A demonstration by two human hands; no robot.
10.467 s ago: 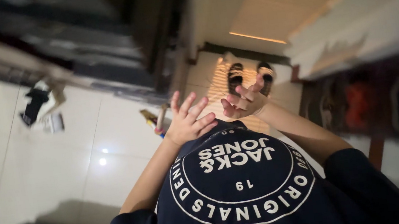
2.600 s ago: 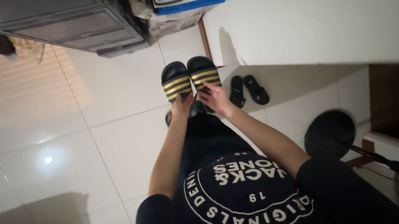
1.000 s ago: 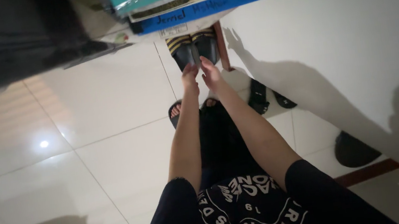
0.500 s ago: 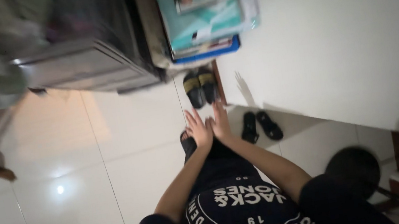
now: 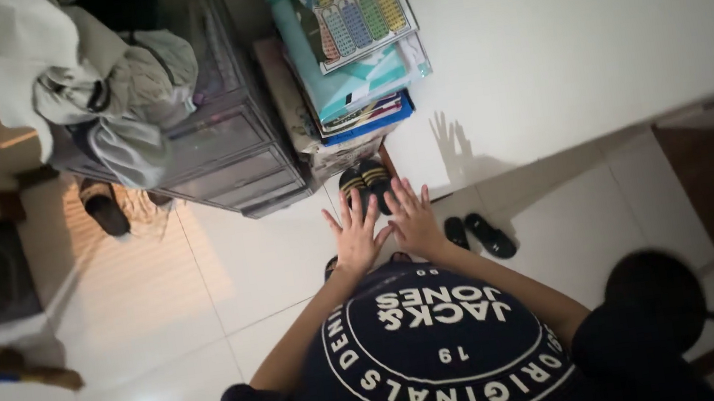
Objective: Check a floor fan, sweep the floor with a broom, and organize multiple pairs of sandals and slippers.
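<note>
White tile floor, slides toes-wallward

Both hands are held out flat, palms down, fingers spread, holding nothing: the left hand just beside the right hand. At their twelve o'clock a pair of black slides with yellow stripes lies on the white tiled floor, tucked against a stack of books. At three o'clock lies a smaller black pair, probably sandals. At ten o'clock, clothes heap on a grey drawer cabinet.
</note>
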